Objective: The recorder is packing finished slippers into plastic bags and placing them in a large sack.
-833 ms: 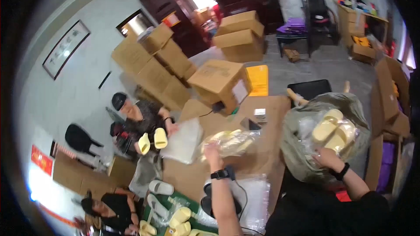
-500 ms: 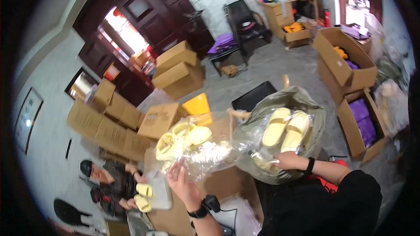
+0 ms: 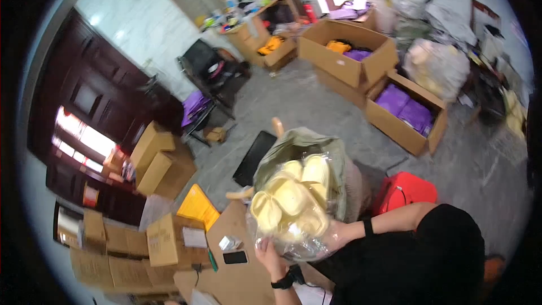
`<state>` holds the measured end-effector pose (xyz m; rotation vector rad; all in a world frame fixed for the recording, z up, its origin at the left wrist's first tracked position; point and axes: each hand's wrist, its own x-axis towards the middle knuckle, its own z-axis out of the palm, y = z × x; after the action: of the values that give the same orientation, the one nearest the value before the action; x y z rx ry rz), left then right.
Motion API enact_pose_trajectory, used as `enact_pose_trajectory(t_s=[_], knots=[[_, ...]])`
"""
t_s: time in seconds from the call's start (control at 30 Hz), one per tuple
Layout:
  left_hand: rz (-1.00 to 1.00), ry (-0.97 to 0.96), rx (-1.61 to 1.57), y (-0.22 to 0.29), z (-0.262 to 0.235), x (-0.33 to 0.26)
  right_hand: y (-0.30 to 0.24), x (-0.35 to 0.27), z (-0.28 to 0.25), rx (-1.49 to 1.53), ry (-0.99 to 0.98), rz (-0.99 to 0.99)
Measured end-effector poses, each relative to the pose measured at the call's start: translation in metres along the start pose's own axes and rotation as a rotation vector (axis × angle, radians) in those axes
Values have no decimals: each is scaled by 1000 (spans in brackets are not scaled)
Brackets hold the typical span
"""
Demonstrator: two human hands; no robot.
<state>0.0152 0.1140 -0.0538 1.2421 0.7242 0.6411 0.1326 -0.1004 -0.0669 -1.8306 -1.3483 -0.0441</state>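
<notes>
Pale yellow slippers (image 3: 291,196) in a clear plastic bag (image 3: 293,248) hang between my hands, at the near edge of an open grey-green woven sack (image 3: 341,161). More yellow slippers (image 3: 315,170) in clear plastic show inside the sack. My left hand (image 3: 271,257) pinches the bag's lower left edge, wrist strapped with a black band. My right hand (image 3: 343,233) grips the bag's lower right side; its fingertips are partly hidden by the shiny plastic.
At my left a brown table (image 3: 237,274) bears a phone (image 3: 235,257), a green-handled tool (image 3: 212,260) and a carton (image 3: 164,240). A red container (image 3: 403,192) stands right of the sack. Cartons with purple packs (image 3: 403,104) lie beyond. A black tray (image 3: 254,158) rests behind the sack.
My view has swung right. The bagged slippers have moved from over the table to the sack, and my hands have come closer together. The co-worker at the left has left the view.
</notes>
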Motion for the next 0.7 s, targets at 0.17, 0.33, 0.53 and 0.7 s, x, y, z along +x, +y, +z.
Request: enact_pose_trajectory(t_s=[0.17,0.33,0.53,0.7], knots=[[-165,-181,280,-28,-22,-2,21,-45,58,-131,-765,48],[-284,-223,513,-9,2,-22,-10,-14,16,21,-445,-271],[-267,-503,581,-16,23,-23,-13,-3,-6,82,-525,-390],[-122,-757,932,-12,25,-13,0,-11,-23,336,-398,-485]])
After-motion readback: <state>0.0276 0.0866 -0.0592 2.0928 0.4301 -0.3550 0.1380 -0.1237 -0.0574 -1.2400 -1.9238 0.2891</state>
